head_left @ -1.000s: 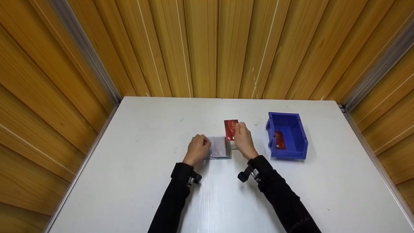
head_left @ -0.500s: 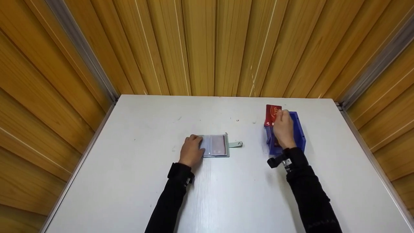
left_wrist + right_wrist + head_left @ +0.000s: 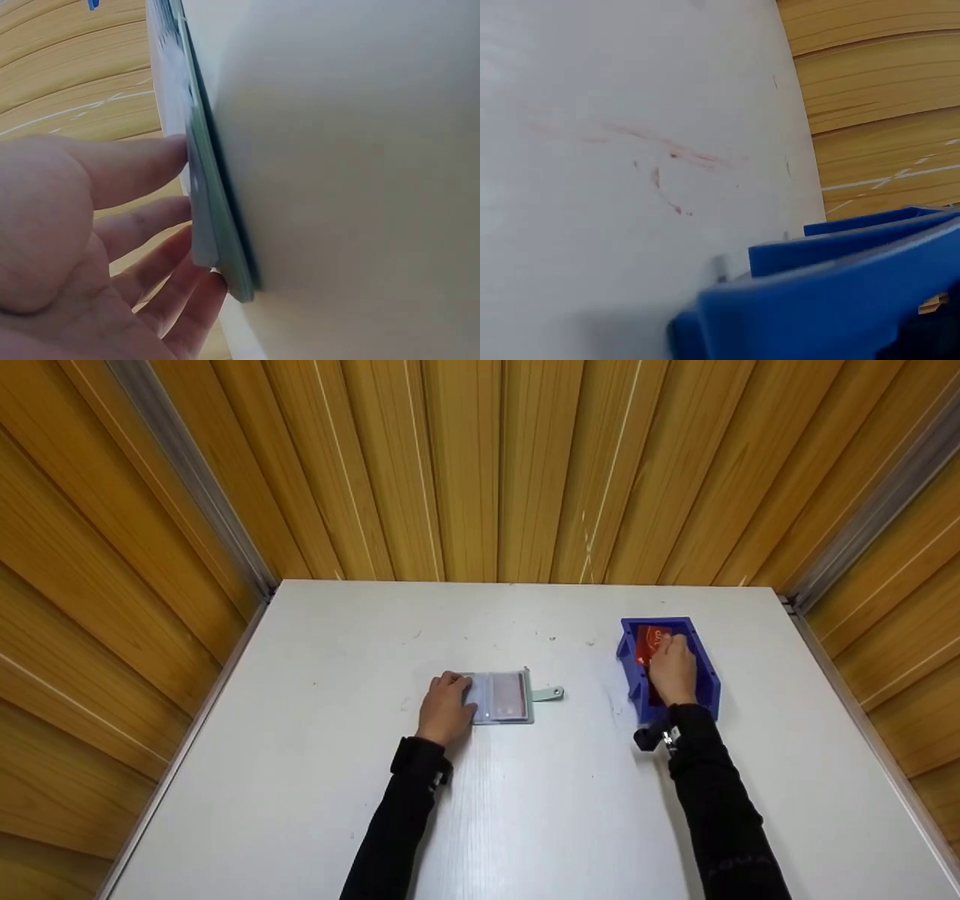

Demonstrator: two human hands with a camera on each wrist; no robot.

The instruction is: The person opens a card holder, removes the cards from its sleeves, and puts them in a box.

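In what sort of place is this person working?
Probably a small work booth: wood-patterned panels rise along three sides of a white table, and a blue open-fronted bin, like those for small parts, stands on it.

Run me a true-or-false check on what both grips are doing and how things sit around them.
1. The right grip pinches a flat red card. True.
2. The left grip reaches into the blue plastic bin. False: it rests on the open pale-green card holder.
3. The holder's pale-green strap extends toward the bin. True.
4. The bin stands to the left of the holder in the head view. False: it stands to the right.
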